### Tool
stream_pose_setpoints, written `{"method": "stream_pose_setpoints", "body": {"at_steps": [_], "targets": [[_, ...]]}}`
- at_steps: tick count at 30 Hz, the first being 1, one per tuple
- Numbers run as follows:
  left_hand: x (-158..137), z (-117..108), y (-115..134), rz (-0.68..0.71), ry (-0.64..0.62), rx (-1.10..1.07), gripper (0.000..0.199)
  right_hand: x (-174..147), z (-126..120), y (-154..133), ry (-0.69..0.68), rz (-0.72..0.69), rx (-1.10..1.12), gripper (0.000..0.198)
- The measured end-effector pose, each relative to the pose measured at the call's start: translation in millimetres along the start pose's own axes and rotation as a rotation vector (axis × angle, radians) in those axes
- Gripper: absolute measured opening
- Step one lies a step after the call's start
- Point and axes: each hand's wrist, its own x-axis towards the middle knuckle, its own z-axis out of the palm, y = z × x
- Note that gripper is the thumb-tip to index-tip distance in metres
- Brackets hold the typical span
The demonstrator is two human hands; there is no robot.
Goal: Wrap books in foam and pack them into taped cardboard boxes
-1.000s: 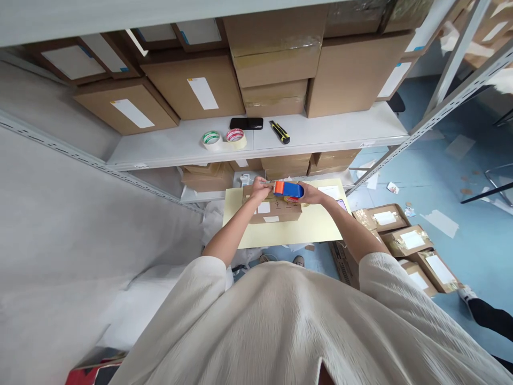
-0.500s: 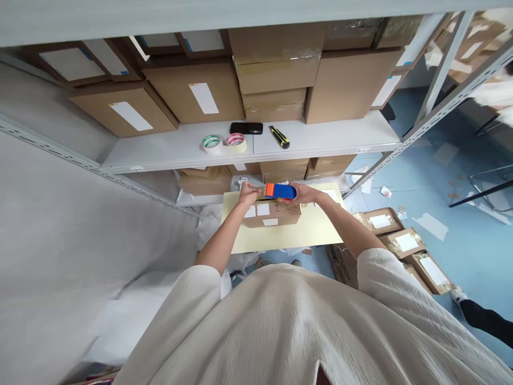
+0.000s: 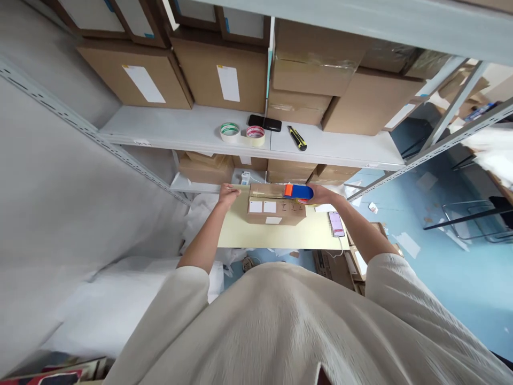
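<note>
A brown cardboard box (image 3: 276,213) with white labels and dark handwriting on its side sits on a pale yellow board (image 3: 248,235). My right hand (image 3: 320,194) is closed around a blue tape dispenser (image 3: 300,191) with an orange front, held at the right part of the box top. A strip of tape seems to run along the top, left of the dispenser. Just off the box's left end, my left hand (image 3: 229,194) has its fingers pinched together; whatever is between them is too small to make out.
On the shelf (image 3: 168,128) ahead lie two tape rolls (image 3: 242,135), a black phone-like object (image 3: 265,123) and a yellow-black utility knife (image 3: 297,138). Cardboard boxes (image 3: 216,69) fill the shelving. A lit phone (image 3: 336,224) with a cable lies on the board's right side.
My left hand has moved left, away from the dispenser and past the box's left end. My right hand still holds the dispenser over the box. The view has shifted, showing the lit phone.
</note>
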Motion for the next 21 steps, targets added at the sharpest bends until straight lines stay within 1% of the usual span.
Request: {"method": "stream_pose_setpoints", "body": {"at_steps": [4,11,18,21], "targets": [[3,-1,-7,-0.075,-0.016,-0.040,0.056,4,-1,-12,-0.005,0.018,-0.059,0.075],[9,-10,-31,-0.080,-0.050,-0.115,0.053,7,0,-26,-0.027,0.051,-0.109,0.075],[10,-3,-49,-0.119,-0.032,-0.167,0.054,6,4,-43,-0.031,0.144,-0.198,0.070],[10,1,-55,-0.144,-0.025,-0.159,0.053,5,5,-47,-0.037,0.159,-0.217,0.069]]}}
